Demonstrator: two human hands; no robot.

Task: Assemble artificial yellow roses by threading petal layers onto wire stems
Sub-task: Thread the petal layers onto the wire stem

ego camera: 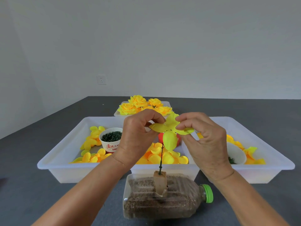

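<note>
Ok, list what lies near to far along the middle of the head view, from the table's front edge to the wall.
Bottle → wooden block → stem → petal layer → finished roses → wall.

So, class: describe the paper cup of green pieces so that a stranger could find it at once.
Start at the big white tray on the left. Among its loose yellow petals stands the paper cup: white with red characters, filled with dark green pieces, the only upright cup there.
</note>
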